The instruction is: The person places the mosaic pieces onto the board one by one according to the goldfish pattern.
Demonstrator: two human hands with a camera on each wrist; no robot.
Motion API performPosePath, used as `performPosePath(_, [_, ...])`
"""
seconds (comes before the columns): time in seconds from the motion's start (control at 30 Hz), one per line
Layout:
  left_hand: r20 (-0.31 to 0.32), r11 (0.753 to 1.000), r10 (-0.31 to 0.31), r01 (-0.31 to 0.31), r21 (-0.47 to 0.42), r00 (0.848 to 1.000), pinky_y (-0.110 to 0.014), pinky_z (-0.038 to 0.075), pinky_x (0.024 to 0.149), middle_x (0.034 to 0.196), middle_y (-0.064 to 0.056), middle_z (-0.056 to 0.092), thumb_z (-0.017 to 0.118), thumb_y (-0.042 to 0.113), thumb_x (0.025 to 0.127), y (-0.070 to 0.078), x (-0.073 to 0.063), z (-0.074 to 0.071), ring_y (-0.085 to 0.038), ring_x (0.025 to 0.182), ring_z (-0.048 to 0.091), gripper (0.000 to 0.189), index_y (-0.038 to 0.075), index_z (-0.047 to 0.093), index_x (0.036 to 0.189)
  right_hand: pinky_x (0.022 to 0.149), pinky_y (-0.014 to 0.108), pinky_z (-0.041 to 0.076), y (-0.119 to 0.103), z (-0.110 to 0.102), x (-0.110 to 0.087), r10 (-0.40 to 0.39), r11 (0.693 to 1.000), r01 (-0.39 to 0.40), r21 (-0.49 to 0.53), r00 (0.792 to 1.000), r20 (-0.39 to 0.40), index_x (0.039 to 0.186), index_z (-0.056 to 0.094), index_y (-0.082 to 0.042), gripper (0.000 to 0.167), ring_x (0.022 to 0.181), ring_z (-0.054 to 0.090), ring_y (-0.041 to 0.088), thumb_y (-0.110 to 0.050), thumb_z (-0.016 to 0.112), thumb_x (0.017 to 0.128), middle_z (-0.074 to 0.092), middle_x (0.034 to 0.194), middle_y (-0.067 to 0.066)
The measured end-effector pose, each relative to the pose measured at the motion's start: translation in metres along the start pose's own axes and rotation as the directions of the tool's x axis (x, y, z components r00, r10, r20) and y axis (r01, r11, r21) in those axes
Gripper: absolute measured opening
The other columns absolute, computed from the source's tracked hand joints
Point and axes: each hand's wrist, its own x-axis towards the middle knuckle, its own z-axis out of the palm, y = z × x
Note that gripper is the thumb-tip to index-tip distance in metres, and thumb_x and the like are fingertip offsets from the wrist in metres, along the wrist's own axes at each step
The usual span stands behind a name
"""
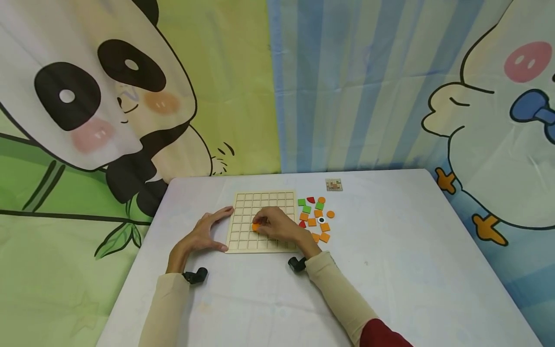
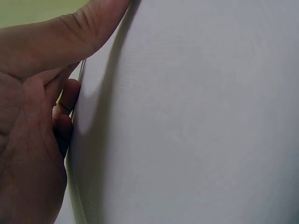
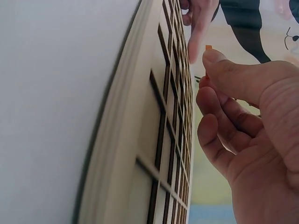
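Observation:
A pale wooden grid board lies flat on the white table. My right hand is over the middle of the board and pinches a small orange tile between thumb and fingertips. In the right wrist view, the edge of that orange tile shows above the thumb, and the tile is held apart from the grid. My left hand spreads its thumb and fingers along the board's left side, with the thumb at the near corner. The left wrist view shows mostly that hand's palm and thumb against the table.
Just right of the board lie several loose pieces: orange squares, orange discs, green squares, red pieces and a white disc with a black centre. A small patterned card lies near the back edge of the table.

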Motion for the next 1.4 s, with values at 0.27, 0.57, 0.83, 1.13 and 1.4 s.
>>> performPosePath(0.27, [-0.007, 1.000, 0.011, -0.012, -0.014, 1.000, -0.051, 0.033, 0.108, 0.178, -0.014, 0.038, 0.106, 0.035, 0.060, 0.000, -0.001, 0.001, -0.032, 0.132, 0.047, 0.124, 0.010, 0.047, 0.166, 0.090, 0.027, 0.056, -0.003, 0.008, 0.015, -0.004, 1.000, 0.004, -0.002, 1.000, 0.013, 0.115, 0.080, 0.000, 0.019, 0.097, 0.070, 0.016, -0.006, 0.081, 0.097, 0.080, 0.110, 0.011])
performPosePath(0.57, [0.014, 0.999, -0.021, 0.021, -0.036, 1.000, -0.058, 0.033, 0.111, 0.179, -0.009, 0.036, 0.107, 0.036, 0.060, 0.001, -0.001, -0.002, -0.031, 0.131, 0.047, 0.125, 0.014, 0.046, 0.167, 0.096, 0.026, 0.056, -0.004, 0.023, 0.035, 0.015, 0.999, -0.013, -0.050, 1.000, 0.026, 0.120, 0.081, -0.005, 0.022, 0.106, 0.071, 0.014, -0.016, 0.080, 0.100, 0.081, 0.116, 0.005])
performPosePath(0.83, [-0.012, 1.000, 0.014, -0.015, -0.027, 1.000, -0.053, 0.033, 0.108, 0.178, -0.009, 0.039, 0.107, 0.036, 0.061, -0.002, -0.002, 0.001, -0.028, 0.129, 0.047, 0.123, 0.015, 0.047, 0.166, 0.098, 0.027, 0.057, -0.010, 0.031, 0.044, 0.054, 0.998, -0.053, -0.039, 0.998, 0.033, 0.122, 0.080, -0.002, 0.024, 0.110, 0.072, 0.016, -0.012, 0.080, 0.100, 0.081, 0.119, 0.007])
performPosePath(1.13, [0.012, 0.998, -0.043, 0.044, -0.039, 0.999, -0.054, 0.034, 0.111, 0.178, -0.006, 0.039, 0.108, 0.034, 0.059, 0.002, -0.001, 0.000, -0.028, 0.128, 0.047, 0.124, 0.016, 0.048, 0.167, 0.090, 0.024, 0.057, -0.011, 0.039, 0.048, 0.077, 0.996, -0.076, -0.046, 0.997, 0.030, 0.120, 0.082, -0.003, 0.022, 0.101, 0.074, 0.013, -0.009, 0.080, 0.099, 0.083, 0.114, 0.007])
performPosePath(1.4, [-0.026, 0.999, 0.039, -0.040, -0.035, 0.999, -0.043, 0.033, 0.104, 0.176, -0.012, 0.041, 0.106, 0.040, 0.060, -0.003, -0.002, 0.002, -0.024, 0.122, 0.047, 0.122, 0.012, 0.049, 0.165, 0.081, 0.021, 0.054, -0.014, 0.039, 0.050, 0.093, 0.992, -0.092, -0.081, 0.996, 0.017, 0.120, 0.084, -0.007, 0.023, 0.092, 0.071, 0.006, -0.013, 0.082, 0.098, 0.084, 0.111, 0.003])
